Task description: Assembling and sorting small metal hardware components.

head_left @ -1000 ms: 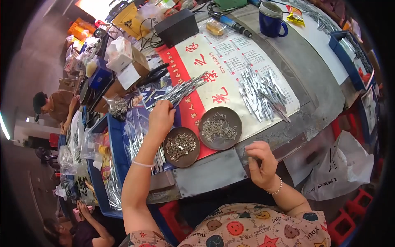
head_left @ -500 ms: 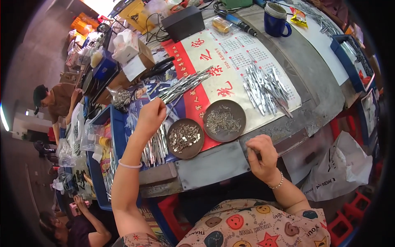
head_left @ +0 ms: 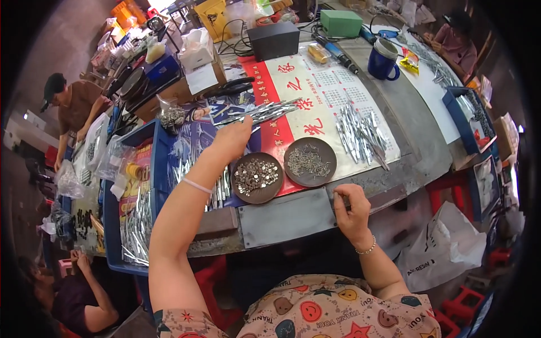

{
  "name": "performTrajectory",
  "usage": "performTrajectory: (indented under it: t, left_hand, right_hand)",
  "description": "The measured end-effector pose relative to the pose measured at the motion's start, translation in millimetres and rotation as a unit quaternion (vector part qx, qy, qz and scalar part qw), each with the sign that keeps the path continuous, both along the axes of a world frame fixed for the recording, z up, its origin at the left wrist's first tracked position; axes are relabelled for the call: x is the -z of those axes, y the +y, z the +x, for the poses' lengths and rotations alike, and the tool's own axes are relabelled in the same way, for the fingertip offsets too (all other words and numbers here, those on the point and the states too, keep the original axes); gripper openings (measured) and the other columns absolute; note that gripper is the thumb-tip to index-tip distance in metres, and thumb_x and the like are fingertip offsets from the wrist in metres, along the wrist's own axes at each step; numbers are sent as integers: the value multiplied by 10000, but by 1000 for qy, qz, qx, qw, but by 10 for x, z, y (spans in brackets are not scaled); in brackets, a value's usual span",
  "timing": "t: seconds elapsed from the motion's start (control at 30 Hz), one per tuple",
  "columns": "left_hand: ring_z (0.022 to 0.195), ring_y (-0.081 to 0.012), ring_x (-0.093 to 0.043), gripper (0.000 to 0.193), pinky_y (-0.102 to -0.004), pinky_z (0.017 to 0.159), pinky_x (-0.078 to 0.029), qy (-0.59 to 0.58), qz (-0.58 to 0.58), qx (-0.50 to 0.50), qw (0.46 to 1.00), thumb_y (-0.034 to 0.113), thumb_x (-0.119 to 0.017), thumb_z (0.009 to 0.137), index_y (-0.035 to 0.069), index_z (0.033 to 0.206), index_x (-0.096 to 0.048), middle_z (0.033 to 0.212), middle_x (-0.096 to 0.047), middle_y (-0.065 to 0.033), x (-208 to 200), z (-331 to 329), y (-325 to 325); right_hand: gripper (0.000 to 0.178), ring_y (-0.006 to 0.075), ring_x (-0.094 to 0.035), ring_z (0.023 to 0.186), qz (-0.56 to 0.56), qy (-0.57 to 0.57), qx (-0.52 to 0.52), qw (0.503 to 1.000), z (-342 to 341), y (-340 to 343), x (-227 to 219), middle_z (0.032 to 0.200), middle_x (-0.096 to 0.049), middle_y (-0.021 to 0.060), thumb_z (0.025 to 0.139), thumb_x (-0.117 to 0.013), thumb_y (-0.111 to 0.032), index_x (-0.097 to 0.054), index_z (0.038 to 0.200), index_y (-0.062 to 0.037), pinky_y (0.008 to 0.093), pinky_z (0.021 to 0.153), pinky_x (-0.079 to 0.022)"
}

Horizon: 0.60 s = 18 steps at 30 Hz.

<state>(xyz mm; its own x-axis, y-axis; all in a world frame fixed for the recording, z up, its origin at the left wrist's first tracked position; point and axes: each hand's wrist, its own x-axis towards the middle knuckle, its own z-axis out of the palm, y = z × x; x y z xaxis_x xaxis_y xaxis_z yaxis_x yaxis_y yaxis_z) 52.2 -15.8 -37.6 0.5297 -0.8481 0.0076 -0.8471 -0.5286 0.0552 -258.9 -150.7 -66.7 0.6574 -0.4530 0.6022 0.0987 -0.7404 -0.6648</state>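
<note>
My left hand [head_left: 233,138] reaches over the table to the near side of a pile of thin silver metal strips [head_left: 273,111]. Its fingers look pressed together at the strips; their tips are hidden, so what they hold is unclear. My right hand [head_left: 352,209] hovers by the table's front edge, thumb and fingers curled together; anything between them is too small to make out. Between the hands lie two round brown dishes: one [head_left: 239,192] with small silvery discs, the other [head_left: 332,173] with small metal pins. Another pile of strips [head_left: 363,132] rests on the calendar sheet to the right.
A blue bin [head_left: 115,225] with more strips stands left. At the back are a black box [head_left: 274,40], a green box [head_left: 341,23], a blue screwdriver-like tool [head_left: 336,54] and a blue mug [head_left: 383,59]. Another blue bin [head_left: 452,112] is right. Other people sit nearby.
My left hand has moved right and slightly forward, in against the pile of strips. My right hand stays near the table edge, its fingers still curled. The whole view has shifted.
</note>
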Motion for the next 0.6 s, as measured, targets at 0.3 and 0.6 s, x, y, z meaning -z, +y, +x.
performTrajectory:
  t: [0.3, 0.6]
  left_hand:
    - [698, -75, -545, 247, -222, 648, -484, 243, -340, -38, 908, -30, -511, 866, -30, 1113, -519, 788, -525, -6, -869, -561, 573]
    - [807, -209, -659, 263, -291, 712, -541, 580, -521, -79, 622, -182, -476, 793, -63, 1026, -502, 946, -510, -91, -497, -2324, 1261]
  right_hand:
    - [183, 287, -559, 896, -99, 199, -113, 968, 325, -381, -513, 918, -584, 109, 810, -615, -76, -573, 985, -41, 369, 787, -412]
    - [211, 254, -538, 916, -254, 370, -168, 878, 986, -404, -423, 964, -543, 98, 812, -621, -162, -537, 976, -60, 365, 809, -373]
